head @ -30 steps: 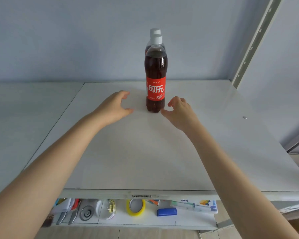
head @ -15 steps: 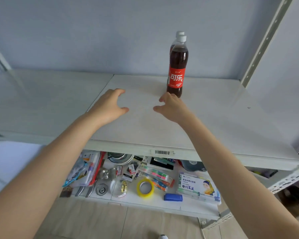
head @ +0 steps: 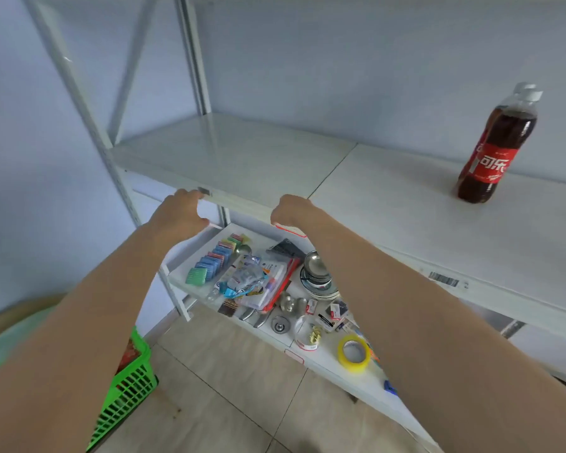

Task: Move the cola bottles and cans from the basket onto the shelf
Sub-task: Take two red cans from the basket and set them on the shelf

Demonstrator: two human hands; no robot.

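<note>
A cola bottle [head: 494, 148] with a red label and white cap stands upright on the white shelf [head: 389, 204] at the far right; a second bottle hides behind it, only its cap showing. My left hand [head: 177, 214] and my right hand [head: 291, 210] hover empty in front of the shelf's front edge, fingers loosely curled, far left of the bottles. A green basket [head: 128, 380] sits on the floor at the lower left, mostly hidden by my left arm, with something red inside.
The lower shelf [head: 190, 273] carries sponges, packets, metal bowls, plates, a yellow tape roll [head: 353, 353] and small hardware. White uprights [head: 89, 125] frame the left end of the rack. Tiled floor [head: 229, 387] lies below.
Both hands have drawn back from the bottles and off the shelf top to its front edge. The view has swung left and down, bringing the basket into sight.
</note>
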